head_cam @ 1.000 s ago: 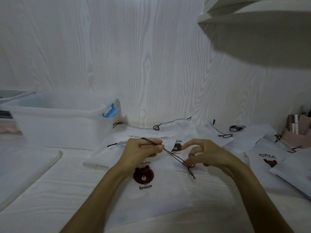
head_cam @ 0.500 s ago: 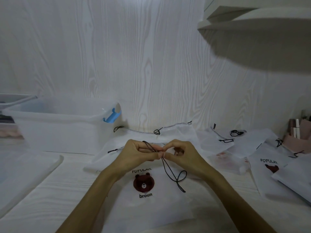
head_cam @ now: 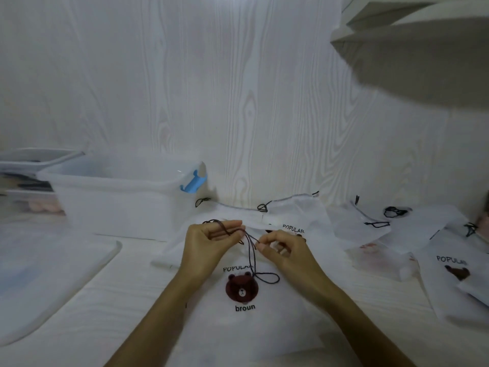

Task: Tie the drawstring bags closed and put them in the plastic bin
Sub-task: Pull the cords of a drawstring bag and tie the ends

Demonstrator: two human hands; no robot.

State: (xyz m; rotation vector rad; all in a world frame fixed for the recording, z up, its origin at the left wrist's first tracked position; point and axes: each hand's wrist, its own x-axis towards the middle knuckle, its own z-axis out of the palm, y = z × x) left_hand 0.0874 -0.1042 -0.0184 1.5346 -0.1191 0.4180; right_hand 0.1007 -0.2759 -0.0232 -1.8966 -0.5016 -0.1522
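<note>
A white drawstring bag [head_cam: 246, 321] with a brown bear print and the word "broun" lies flat on the table in front of me. Its dark drawstring [head_cam: 252, 256] runs from the bag's top edge between both hands and ends in a loose loop lying above the bear. My left hand [head_cam: 209, 242] pinches the string near the bag's mouth, with the cord draped over its fingers. My right hand [head_cam: 280, 250] pinches the same string just to the right, fingertips almost touching the left hand. The translucent plastic bin [head_cam: 119, 205] with a blue clip stands at the back left.
Several more white drawstring bags [head_cam: 447, 268] lie spread over the right and back of the table. A flat translucent lid [head_cam: 47, 282] lies at the left. Another container [head_cam: 31, 165] sits behind the bin. A shelf [head_cam: 412, 49] overhangs the upper right.
My right hand moved left from its spread-apart position to meet the left hand at the string. The string's free loop dropped onto the bag above the bear.
</note>
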